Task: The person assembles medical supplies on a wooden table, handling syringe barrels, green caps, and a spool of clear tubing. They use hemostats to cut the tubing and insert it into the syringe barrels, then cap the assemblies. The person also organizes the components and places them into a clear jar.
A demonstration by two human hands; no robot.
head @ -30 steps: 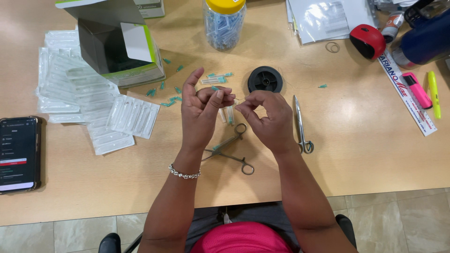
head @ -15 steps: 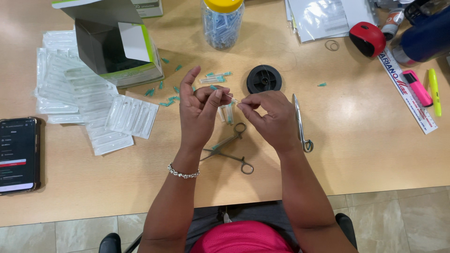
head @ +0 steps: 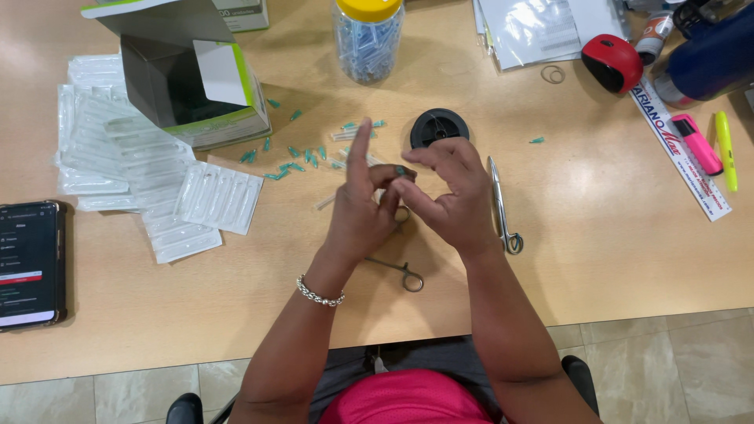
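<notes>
My left hand and my right hand meet over the middle of the table, fingertips pinched together on a small teal-tipped needle piece. The left index finger points up. Under my hands lie metal forceps, mostly hidden except for the ring handles. A second pair of metal forceps lies just right of my right hand. A black thread spool sits right behind my fingers. Small teal caps are scattered behind my left hand.
Clear blister packs are piled at the left beside an open cardboard box. A phone lies at the far left. At the back stand a yellow-lidded jar, a red mouse, a ruler and highlighters.
My hands stay together over the table. The left index finger has straightened upward, and the fingertips have shifted slightly around the small piece.
</notes>
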